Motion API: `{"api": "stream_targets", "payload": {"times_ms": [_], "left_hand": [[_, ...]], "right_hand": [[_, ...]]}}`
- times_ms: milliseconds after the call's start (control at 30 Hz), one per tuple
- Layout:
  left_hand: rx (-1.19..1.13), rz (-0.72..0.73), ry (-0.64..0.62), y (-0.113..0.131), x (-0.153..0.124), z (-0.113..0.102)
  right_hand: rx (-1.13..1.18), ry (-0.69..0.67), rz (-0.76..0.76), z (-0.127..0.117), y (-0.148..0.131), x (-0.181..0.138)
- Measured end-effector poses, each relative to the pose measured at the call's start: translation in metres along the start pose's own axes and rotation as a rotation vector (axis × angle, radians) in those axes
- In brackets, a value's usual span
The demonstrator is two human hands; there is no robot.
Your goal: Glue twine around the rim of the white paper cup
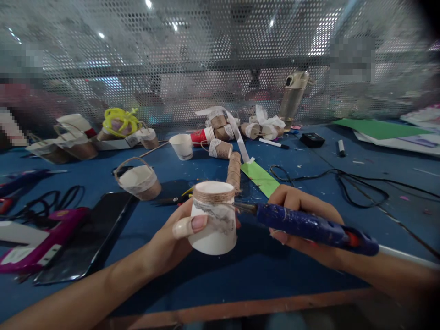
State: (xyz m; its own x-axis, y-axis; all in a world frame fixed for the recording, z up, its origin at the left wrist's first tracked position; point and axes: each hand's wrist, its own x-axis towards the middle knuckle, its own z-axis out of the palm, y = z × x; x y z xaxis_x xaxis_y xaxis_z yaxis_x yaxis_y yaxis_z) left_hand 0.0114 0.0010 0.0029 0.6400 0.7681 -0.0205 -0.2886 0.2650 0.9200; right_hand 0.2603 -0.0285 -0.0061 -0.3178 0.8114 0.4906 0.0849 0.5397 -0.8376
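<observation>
My left hand (175, 238) grips a white paper cup (215, 220) that has a band of brown twine round its rim. The thumb presses on the cup's front. My right hand (302, 215) holds a blue glue gun (309, 227), and the gun's nozzle touches the cup's side just under the twine. Both hands hover above the blue table (247, 270) near its front edge.
Behind the cup stand a twine roll (234, 170), a green paper strip (261, 178), a small basket cup (139, 179), a plain cup (181, 145) and several wrapped cups. A phone (91, 233), scissors and a pink tool lie left. A black cable (347, 181) runs right. Mesh wall behind.
</observation>
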Motion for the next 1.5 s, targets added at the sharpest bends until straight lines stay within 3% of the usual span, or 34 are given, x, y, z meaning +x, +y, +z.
{"api": "stream_targets", "payload": {"times_ms": [267, 433, 767, 1267, 1500], "left_hand": [[-0.029, 0.006, 0.004, 0.003, -0.003, 0.002], [0.053, 0.074, 0.072, -0.001, -0.004, -0.001], [0.309, 0.193, 0.182, -0.019, -0.010, -0.022], [0.505, 0.217, 0.256, -0.008, -0.007, -0.005], [0.417, 0.203, 0.216, -0.010, -0.006, -0.012]], "right_hand": [[-0.226, -0.028, 0.030, -0.007, -0.004, 0.001], [-0.314, 0.014, 0.076, -0.006, -0.010, 0.003], [-0.407, 0.023, -0.013, -0.005, -0.007, 0.002], [-0.506, -0.002, -0.111, -0.006, 0.000, -0.002], [-0.488, 0.025, -0.093, -0.006, 0.000, -0.002]]}}
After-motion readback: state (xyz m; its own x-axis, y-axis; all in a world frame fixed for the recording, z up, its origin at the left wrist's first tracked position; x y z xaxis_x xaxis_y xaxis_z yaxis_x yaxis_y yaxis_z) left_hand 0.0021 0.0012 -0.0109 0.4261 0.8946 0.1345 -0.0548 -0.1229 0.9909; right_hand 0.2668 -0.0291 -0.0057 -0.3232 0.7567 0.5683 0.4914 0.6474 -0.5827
